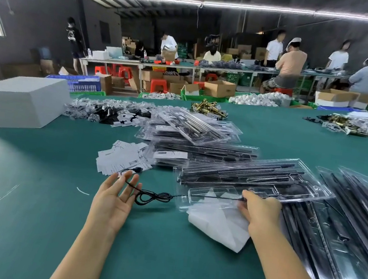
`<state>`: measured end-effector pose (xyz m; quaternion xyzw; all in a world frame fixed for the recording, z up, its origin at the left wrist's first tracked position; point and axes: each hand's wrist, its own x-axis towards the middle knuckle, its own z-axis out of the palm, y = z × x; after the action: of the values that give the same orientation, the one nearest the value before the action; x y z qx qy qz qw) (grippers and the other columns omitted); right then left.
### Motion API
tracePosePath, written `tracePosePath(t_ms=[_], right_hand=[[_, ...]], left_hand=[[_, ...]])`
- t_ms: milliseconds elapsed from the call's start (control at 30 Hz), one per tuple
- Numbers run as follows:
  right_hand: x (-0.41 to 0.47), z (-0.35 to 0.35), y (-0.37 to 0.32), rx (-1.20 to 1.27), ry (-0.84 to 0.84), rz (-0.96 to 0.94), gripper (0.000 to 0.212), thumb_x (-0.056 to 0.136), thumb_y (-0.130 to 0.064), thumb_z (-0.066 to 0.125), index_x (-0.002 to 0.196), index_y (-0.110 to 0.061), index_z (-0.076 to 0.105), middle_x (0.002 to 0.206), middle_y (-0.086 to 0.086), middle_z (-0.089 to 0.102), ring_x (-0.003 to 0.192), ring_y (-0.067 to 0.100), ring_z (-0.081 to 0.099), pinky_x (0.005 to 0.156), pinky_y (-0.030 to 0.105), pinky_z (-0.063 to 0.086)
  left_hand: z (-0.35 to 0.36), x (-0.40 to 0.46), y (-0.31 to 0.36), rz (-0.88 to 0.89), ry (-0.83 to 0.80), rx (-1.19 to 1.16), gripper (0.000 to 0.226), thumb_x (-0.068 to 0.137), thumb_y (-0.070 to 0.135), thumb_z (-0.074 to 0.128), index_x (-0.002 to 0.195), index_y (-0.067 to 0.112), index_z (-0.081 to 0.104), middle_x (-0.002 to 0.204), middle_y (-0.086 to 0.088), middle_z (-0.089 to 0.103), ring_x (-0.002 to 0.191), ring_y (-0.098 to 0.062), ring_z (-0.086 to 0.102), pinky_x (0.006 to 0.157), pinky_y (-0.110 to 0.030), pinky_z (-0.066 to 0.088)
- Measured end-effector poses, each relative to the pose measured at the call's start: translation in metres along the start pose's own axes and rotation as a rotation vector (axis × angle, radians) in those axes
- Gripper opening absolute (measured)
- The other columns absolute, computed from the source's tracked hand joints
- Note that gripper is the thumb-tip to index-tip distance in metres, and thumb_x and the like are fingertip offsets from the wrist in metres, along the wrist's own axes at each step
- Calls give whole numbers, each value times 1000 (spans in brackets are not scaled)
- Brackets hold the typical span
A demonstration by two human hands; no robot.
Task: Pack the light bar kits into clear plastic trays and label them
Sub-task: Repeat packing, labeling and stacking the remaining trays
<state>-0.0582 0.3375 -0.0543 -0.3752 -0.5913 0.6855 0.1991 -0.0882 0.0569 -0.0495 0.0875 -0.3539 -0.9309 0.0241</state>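
A wide green table (26,199) fills the near view in a dim workshop where other people stand and sit at long benches behind cardboard boxes, red stools and a blue crate (83,85). No writing is legible anywhere. A white box (16,102) sits toward the table's far left edge. Along the right edge lies a heap of filled clear trays (344,223); another stack (194,126) lies mid-table beyond a scatter of white labels (123,157). One clear plastic tray (254,176) holding black light bars lies on a white sheet (218,225). The right hand (260,210) curls at its near edge, gripping the black cable (153,197) there. The left hand (114,198) is spread, palm up, cable across its fingers.
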Motion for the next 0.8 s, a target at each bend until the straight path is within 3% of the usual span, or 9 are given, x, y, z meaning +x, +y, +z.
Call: tracePosePath(t_ms=[100,200,267,367,500,567,600,667,800], right_hand=[[-3,-6,-4,-392,38,-199,33,83,-22,67,96,6,56,92,19,61,63,29,64,59,37,54],[-7,-21,-14,-696,4,-311,42,88,-41,59,71,-3,55,63,12,68,47,20,59,54,30,48],[-11,-27,-19,-971,3,-346,50,93,-49,48,70,-6,58,54,4,66,52,19,60,54,26,44],[-24,-23,-26,-1187,44,-440,42,97,-45,41,68,-15,45,70,4,61,71,26,58,59,29,43],[-61,2,-24,-974,47,-887,34,99,-30,46,69,-15,44,61,-4,47,58,17,46,49,27,27],[-80,20,-16,-651,-234,-1028,16,96,-20,52,85,-12,59,75,-3,58,66,12,51,55,21,33],[-87,28,-10,-557,-406,-1030,11,95,-15,54,98,-11,63,89,-1,62,78,12,56,64,16,39],[-94,38,3,-559,-682,-988,31,92,-10,55,122,-12,58,114,-2,59,104,9,53,84,14,42],[-93,46,26,-584,-786,-897,49,83,-24,69,129,-22,51,104,-5,46,94,3,47,76,13,36]], left_hand=[[7,-5,-3,89,-69,42,27,95,-6,47,109,15,56,92,-10,67,85,-25,73,73,-38,60],[13,-11,-4,144,-123,49,34,94,-10,46,114,15,56,84,-8,64,87,-26,72,78,-42,59],[16,-13,-5,164,-136,73,27,94,-11,44,107,9,58,85,-8,61,86,-25,72,79,-40,59],[19,-17,-6,194,-138,148,22,93,-10,47,99,6,60,90,-10,62,88,-21,72,78,-31,59],[22,-26,-9,344,-156,486,21,89,1,63,105,15,63,96,-2,74,90,-12,68,76,-23,56],[28,-32,-14,413,-198,612,18,88,4,66,102,15,64,94,-1,75,88,-11,68,77,-24,56],[32,-35,-16,432,-218,643,16,87,4,66,100,14,64,93,-1,75,87,-11,68,76,-24,56],[37,-40,-20,435,-244,636,13,86,3,66,97,10,63,91,-2,75,85,-16,69,69,-22,56],[38,-44,-20,398,-252,597,11,86,3,67,96,5,63,90,-7,75,84,-23,72,68,-25,57]])
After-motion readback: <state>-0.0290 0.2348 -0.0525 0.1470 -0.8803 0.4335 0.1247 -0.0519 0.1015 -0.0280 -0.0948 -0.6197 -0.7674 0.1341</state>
